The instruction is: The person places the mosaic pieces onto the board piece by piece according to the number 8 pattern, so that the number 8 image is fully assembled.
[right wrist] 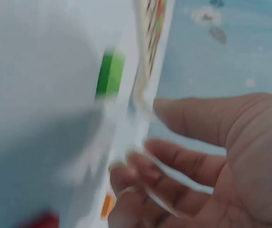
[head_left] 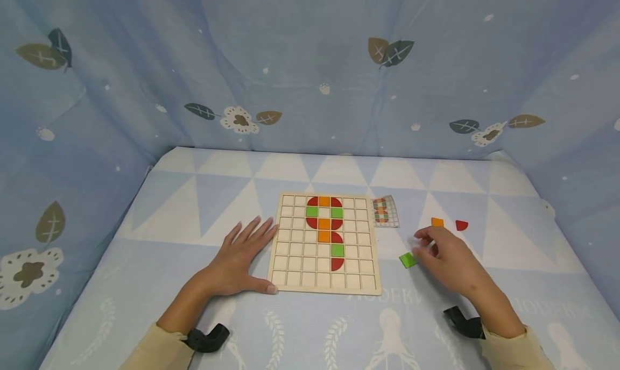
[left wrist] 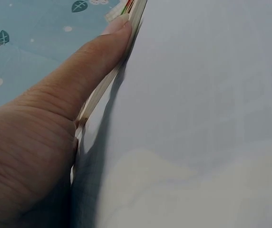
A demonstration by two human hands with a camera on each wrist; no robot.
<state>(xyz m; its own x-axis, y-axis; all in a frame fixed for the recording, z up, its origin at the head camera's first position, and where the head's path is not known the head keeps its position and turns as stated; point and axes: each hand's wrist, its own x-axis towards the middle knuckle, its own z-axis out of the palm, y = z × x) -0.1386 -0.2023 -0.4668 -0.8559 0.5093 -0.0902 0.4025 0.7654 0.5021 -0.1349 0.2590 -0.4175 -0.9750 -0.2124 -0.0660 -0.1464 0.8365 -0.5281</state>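
A pale wooden grid board [head_left: 295, 250] lies flat on the table. Red quarter-round, orange square and green square pieces sit in some of its cells. My left hand [head_left: 237, 262] is spread along the board's left side, its fingertips at the left edge and its thumb [left wrist: 91, 61] against the near-left corner. Right of the board, my right hand [head_left: 448, 260] hovers with nothing between its loosely bent fingers and thumb. Closest to it is a loose green square piece [head_left: 408, 260]. An orange piece [head_left: 437, 222] and a red quarter-round piece [head_left: 462, 225] lie just beyond.
A small printed pattern card [head_left: 391, 219] lies against the board's upper right edge, its left part tucked close to the board. A patterned cloth [head_left: 164, 284] covers the table. Blue curtains [head_left: 319, 63] stand at the back and both sides.
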